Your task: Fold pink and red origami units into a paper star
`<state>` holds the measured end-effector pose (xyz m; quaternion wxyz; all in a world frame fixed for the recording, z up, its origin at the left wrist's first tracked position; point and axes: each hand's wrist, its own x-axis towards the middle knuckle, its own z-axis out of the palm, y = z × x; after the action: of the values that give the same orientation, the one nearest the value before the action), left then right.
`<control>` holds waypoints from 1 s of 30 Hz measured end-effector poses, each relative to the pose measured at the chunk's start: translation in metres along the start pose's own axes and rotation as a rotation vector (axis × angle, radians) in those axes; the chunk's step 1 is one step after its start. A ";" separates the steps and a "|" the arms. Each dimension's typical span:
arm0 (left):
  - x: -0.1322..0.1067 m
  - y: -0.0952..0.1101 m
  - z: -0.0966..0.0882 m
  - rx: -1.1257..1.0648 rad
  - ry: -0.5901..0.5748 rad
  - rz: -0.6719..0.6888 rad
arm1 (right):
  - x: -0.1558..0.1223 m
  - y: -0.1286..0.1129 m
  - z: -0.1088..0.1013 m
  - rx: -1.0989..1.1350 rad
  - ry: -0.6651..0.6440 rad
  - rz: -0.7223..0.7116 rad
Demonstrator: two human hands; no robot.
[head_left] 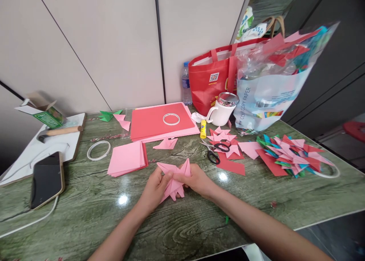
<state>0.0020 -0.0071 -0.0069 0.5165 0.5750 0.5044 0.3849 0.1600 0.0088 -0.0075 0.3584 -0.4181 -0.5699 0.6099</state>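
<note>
Between my two hands is a pink folded-paper piece [174,185] with several pointed tips, held just above the table's front part. My left hand [157,182] pinches its left side, thumb on top. The fingers of my right hand [196,179] close on its right side, partly hidden behind the paper. Beyond the hands lies a smaller pink folded piece [165,143]. To its left is a stack of pink paper squares [127,158]. Scissors with black handles [214,151] rest right of it, beside pink and red folded pieces [224,137].
Red and pink sheets [148,120] carry a tape roll [171,119]. Behind stand a glue stick [203,129], white mug [222,111], red bag [211,78] and plastic bag [262,97]. Colourful folded pieces [293,154] pile at right; a phone [47,181] and hammer [61,131] lie left.
</note>
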 end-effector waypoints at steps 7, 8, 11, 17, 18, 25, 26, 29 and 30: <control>0.001 0.004 -0.008 -0.088 -0.143 -0.034 | 0.001 0.006 -0.002 0.131 -0.029 0.022; 0.001 0.005 -0.009 -0.121 -0.183 -0.067 | 0.002 0.007 -0.003 0.153 -0.016 0.026; 0.002 0.011 -0.012 -0.166 -0.236 -0.112 | 0.004 0.008 -0.006 0.207 0.028 0.022; 0.006 0.014 -0.017 -0.023 -0.051 -0.096 | 0.006 0.008 -0.009 0.241 0.079 0.033; 0.006 0.013 -0.017 -0.022 -0.025 -0.115 | 0.006 0.008 -0.009 0.244 0.079 0.032; 0.005 0.010 -0.013 -0.151 0.040 -0.190 | 0.006 0.013 -0.006 0.359 0.103 0.139; 0.005 0.010 -0.013 -0.165 0.038 -0.193 | 0.007 0.013 -0.006 0.375 0.113 0.161; 0.004 0.009 -0.012 -0.193 0.029 -0.198 | 0.007 0.013 -0.006 0.400 0.127 0.192; 0.004 0.009 -0.012 -0.196 0.023 -0.199 | 0.007 0.013 -0.006 0.402 0.126 0.194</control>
<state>-0.0068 0.0000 0.0035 0.6000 0.4645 0.5247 0.3860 0.1632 0.0165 -0.0214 0.4092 -0.4285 -0.3704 0.7154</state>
